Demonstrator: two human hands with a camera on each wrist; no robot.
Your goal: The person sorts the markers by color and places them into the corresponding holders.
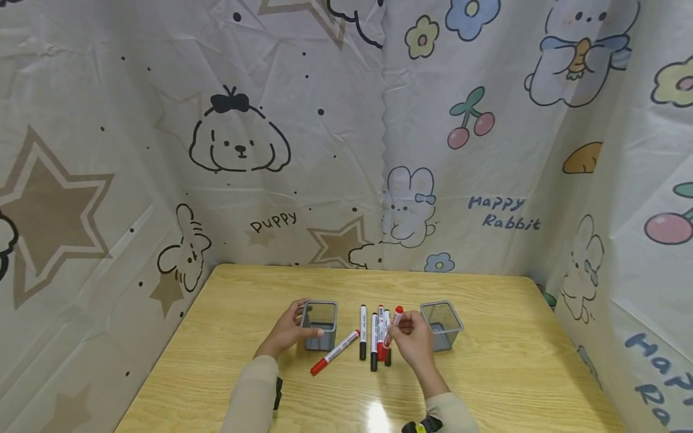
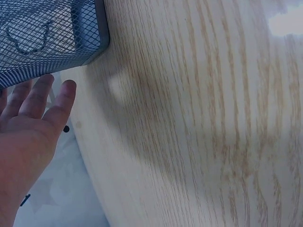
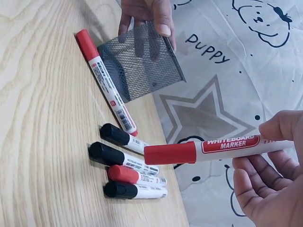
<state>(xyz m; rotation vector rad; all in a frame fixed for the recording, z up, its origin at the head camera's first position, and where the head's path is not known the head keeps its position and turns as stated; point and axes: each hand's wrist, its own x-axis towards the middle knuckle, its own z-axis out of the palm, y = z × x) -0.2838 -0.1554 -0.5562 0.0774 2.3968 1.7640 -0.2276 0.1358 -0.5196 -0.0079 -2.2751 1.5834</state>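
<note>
My left hand (image 1: 284, 335) holds a grey mesh pen holder (image 1: 319, 344) by its left side, thumb over the rim and fingers along the outer wall. The right wrist view shows those fingers through the mesh of the pen holder (image 3: 163, 78). My right hand (image 1: 414, 338) pinches a red whiteboard marker (image 3: 222, 147) between thumb and fingers, raised above the table with its red cap pointing away from the hand. Below it lie several markers side by side, including a black-capped marker (image 1: 363, 332) and a red-capped marker (image 3: 125, 175). Another red marker (image 1: 334, 353) lies slanted beside the left pen holder.
A second grey mesh pen holder (image 1: 443, 337) stands just right of my right hand. The wooden table (image 1: 195, 355) ends at a printed cloth (image 1: 335, 150) that hangs behind it and on both sides.
</note>
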